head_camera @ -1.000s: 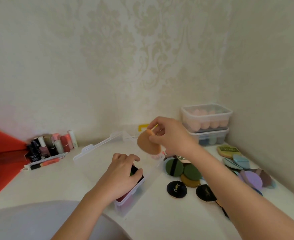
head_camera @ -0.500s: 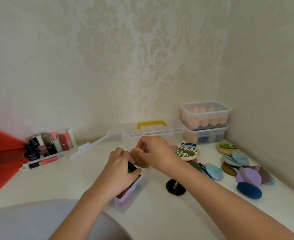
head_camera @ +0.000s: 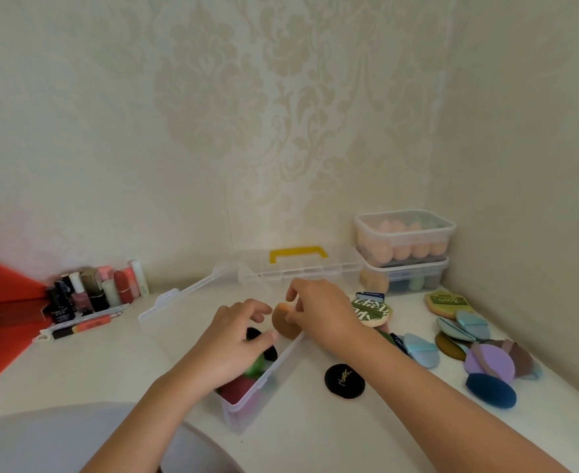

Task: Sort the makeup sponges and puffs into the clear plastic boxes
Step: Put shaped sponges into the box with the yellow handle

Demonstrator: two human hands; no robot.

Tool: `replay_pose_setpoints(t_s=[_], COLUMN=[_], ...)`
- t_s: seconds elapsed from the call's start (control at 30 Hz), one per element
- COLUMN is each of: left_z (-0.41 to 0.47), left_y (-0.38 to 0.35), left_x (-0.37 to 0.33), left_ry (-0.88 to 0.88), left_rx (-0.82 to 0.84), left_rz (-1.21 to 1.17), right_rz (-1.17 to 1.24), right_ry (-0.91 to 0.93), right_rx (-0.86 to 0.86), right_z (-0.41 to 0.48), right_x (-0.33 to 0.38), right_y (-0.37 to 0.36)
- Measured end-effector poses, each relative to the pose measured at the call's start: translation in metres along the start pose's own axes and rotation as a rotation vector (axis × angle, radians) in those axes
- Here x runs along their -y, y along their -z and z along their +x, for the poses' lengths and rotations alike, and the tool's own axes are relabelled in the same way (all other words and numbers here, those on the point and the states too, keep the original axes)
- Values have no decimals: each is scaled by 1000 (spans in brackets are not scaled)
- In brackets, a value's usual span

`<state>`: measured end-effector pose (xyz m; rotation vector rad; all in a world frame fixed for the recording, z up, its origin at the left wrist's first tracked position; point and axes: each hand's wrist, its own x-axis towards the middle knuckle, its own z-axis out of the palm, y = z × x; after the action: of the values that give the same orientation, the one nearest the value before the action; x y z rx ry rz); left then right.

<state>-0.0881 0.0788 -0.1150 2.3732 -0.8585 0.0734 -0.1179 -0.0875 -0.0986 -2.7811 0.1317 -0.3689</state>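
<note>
Brown puff (head_camera: pixel 283 325) upright on edge

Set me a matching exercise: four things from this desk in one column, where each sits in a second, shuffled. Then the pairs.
1. tan puff
2. black logo puff
3. dark blue puff
4. box of peach sponges

a. stacked on the lower box
b. pinched by the right hand
c. alone beside the open box
d. near end of the right pile

Pairs: 1-b; 2-c; 3-d; 4-a
</note>
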Motion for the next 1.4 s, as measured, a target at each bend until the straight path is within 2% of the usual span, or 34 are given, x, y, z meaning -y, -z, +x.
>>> replay_pose_setpoints(t_s=[0.13,0.23,0.37,0.43,0.53,0.67,0.83,1.0,1.1,1.23,1.3,1.4], left_z=[13,22,26,26,26,24,25,23,23,25,24,25], left_y=[11,5,-12,-18,-18,-18,-19,-18,-19,-22,-21,-21], left_x=[0,-9,-15,-11,-9,-13,-13,-14,-13,-9,-10,-11], left_ry=[-12,-77,-123,-126,-125,-146,-136,-129,-95,-28,-34,-60], left_rx=[-21,-85,-4,30,53,38,52,44,46,65,55,-3], left_rz=[22,74,145,192,157,168,165,191,141,109,101,133], right_rz=[40,107,228,168,-154,-285,-336,-350,-251,-250,-266,-240], right_ry=[-28,-8,1,-97,-325,-641,-791,-778,-795,-806,-750,-547], right_rx=[-100,-85,-57,-144,-227,-92,124,86,55,-127,-182,-195], right_z=[4,5,7,11,12,3,-15,-12,-6,0,2,5], right_x=[-12,-15,-22,-39,-74,-132,-166,-160,-152,-130,-109,-71], right_y=[-2,-2,14,27,45,61,63,57,58,77,91,106])
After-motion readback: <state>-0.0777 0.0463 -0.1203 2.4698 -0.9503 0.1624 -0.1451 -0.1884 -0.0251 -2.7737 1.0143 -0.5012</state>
